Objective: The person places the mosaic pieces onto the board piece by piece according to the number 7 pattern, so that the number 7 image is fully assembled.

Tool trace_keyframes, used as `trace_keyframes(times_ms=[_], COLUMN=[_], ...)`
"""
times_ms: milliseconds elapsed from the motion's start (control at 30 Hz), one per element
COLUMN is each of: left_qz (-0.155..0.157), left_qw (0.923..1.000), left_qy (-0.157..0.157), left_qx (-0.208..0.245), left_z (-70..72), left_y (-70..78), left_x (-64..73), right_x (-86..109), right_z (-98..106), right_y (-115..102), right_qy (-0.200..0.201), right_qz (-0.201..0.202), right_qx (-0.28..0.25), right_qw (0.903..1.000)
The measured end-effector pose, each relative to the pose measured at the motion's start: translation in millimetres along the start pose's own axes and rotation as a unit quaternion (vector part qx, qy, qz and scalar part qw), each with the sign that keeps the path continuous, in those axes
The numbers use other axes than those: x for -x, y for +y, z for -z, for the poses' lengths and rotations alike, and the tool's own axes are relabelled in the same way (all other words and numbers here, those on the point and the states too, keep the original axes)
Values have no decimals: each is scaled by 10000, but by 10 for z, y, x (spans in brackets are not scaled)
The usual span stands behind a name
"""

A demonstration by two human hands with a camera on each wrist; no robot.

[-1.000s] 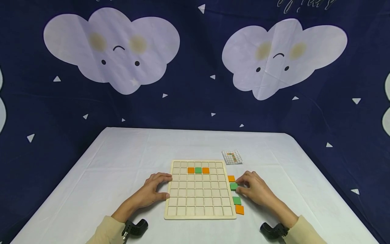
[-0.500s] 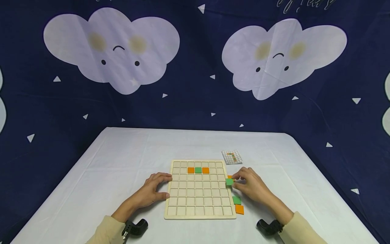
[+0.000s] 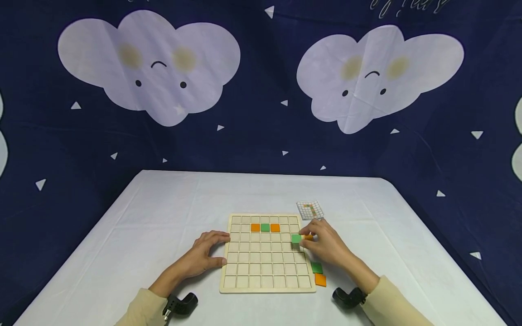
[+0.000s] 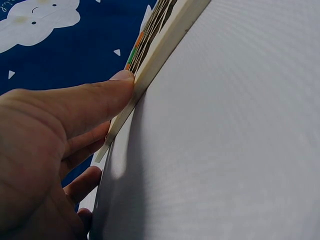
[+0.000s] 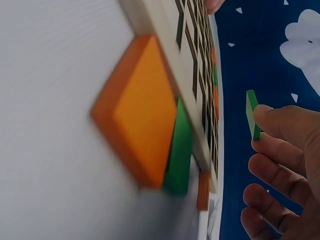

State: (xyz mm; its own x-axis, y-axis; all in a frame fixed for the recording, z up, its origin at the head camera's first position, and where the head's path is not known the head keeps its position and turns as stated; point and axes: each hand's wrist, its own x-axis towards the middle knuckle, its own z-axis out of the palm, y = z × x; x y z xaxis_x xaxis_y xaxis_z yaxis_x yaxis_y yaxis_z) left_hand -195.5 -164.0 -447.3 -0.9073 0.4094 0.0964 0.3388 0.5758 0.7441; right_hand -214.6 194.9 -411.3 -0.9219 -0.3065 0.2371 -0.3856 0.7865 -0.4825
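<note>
My right hand [image 3: 326, 242] pinches a green square tile [image 3: 296, 238] between thumb and index finger. It holds the tile over the right side of a wooden grid board [image 3: 267, 290]. In the right wrist view the green tile [image 5: 253, 116] is tilted and clear of the board, with the other fingers loosely bent. My left hand [image 3: 205, 254] touches the board's left edge with thumb and fingertips spread apart; the left wrist view shows the thumb [image 4: 107, 97] against the rim. In the board's second row sit an orange tile [image 3: 255, 227], a green tile [image 3: 265, 227] and another orange tile [image 3: 275, 227].
Right of the board lie a loose green tile [image 3: 316, 268] and an orange tile [image 3: 320, 280]. Another orange tile [image 3: 308, 237] is partly hidden by my right hand. Behind the board's far right corner lies a printed pattern card [image 3: 310, 210]. White cloth covers the table [image 3: 183, 199].
My right hand has lifted the green tile from beside the board and carried it left and away from me, over the board's right columns. The left hand has stayed in place.
</note>
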Motion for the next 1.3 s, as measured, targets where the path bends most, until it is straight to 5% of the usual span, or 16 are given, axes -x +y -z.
trace_keyframes(times_ms=[467,1300], left_qz=[44,4], left_qw=[10000,10000], left_qy=[16,52], left_qx=[-8,-69], left_z=[-4,-6], left_y=[-7,-7], left_x=[-2,-12], right_x=[-162,-383], right_z=[-86,-278], right_y=[-168,-265], right_qy=[-28,-343], right_qz=[233,-56], right_qx=[-126,-225], right_qw=[9996,9991])
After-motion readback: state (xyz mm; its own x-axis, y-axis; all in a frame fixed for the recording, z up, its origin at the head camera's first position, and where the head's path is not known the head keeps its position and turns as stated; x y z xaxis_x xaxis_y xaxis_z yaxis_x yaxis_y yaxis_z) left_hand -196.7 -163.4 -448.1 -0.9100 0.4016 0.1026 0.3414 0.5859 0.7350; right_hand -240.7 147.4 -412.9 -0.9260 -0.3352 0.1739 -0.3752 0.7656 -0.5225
